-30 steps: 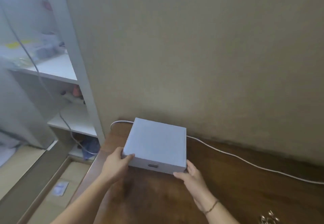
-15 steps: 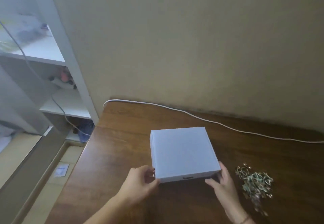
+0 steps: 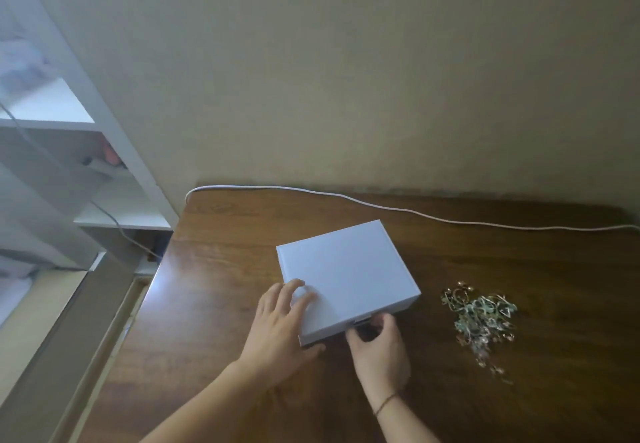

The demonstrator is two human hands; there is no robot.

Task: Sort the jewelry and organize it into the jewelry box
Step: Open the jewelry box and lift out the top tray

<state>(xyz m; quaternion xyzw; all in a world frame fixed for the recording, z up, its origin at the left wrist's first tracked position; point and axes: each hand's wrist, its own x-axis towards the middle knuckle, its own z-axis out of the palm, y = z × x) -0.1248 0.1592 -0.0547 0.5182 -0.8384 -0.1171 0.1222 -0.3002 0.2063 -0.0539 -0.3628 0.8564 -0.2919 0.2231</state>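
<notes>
Closed jewelry box (image 3: 346, 278) sits mid-tabletop (image 3: 214, 286), its front latch facing the right hand (image 3: 379, 349), whose curled fingers pinch it, left hand (image 3: 277, 331) spread flat on lid, jewelry pile (image 3: 479, 318) just right.

You're working on a dark wood-grain table (image 3: 519, 269) whose smooth top has a soft sheen, brightest near its left edge. The white box (image 3: 346, 269) looks matt and smooth, like card, with a small metal clasp (image 3: 360, 321) on its front. The jewelry pile (image 3: 481, 318) glints like thin metal. The white cable (image 3: 381, 205) looks like smooth plastic.
</notes>
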